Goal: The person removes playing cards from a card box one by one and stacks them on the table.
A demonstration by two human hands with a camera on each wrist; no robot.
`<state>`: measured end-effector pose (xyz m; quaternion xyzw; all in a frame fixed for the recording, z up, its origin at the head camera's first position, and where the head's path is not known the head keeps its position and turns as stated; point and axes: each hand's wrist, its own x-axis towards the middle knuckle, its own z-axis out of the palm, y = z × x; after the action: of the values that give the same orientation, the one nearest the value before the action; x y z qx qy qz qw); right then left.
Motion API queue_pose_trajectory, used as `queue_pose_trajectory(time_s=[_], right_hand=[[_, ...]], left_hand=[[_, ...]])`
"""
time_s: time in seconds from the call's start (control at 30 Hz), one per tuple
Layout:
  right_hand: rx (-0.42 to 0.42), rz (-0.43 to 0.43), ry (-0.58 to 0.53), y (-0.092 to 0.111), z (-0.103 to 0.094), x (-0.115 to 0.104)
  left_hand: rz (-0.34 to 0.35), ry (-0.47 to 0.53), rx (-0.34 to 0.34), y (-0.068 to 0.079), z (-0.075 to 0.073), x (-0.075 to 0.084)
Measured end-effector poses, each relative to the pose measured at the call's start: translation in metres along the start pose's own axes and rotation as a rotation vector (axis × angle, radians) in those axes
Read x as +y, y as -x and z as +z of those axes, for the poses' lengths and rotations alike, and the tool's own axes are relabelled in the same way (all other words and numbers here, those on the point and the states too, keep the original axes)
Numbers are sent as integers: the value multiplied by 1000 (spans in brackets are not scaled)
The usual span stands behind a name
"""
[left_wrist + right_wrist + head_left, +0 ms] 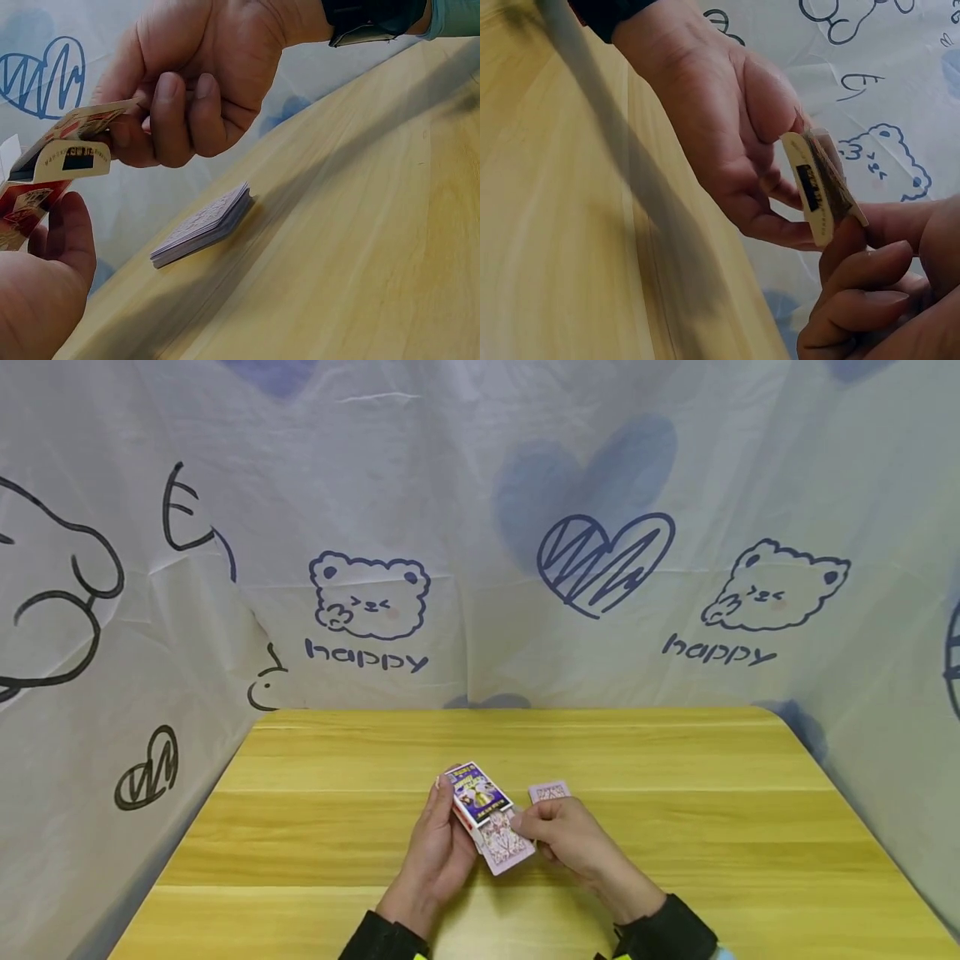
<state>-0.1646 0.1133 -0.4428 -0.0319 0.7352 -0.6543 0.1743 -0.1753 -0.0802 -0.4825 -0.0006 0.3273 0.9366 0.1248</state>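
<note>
The left hand holds a small, bright card box, its fingers curled round the side. The box is up in the air over the wooden tabletop, tilted, with its open end toward the person. Pink and white cards poke partway out of that end — how many, I cannot tell. The right hand pinches their edge with thumb and finger, and its other fingers are bent in. A pale flap with a dark patch sticks out by the cards. A neat stack of more cards lies on the tabletop, just past the right hand — apart from the box.
</note>
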Motion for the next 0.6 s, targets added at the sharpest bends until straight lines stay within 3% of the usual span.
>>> queue_pose_trajectory(time_s=[0.37,0.6], right_hand=[[-93,-16,84,-2,-18,-4],[52,-25,91,-2,-44,-13]], left_hand=[[13,2,105,-6,-5,1],[-93,144,174,-4,-7,4]])
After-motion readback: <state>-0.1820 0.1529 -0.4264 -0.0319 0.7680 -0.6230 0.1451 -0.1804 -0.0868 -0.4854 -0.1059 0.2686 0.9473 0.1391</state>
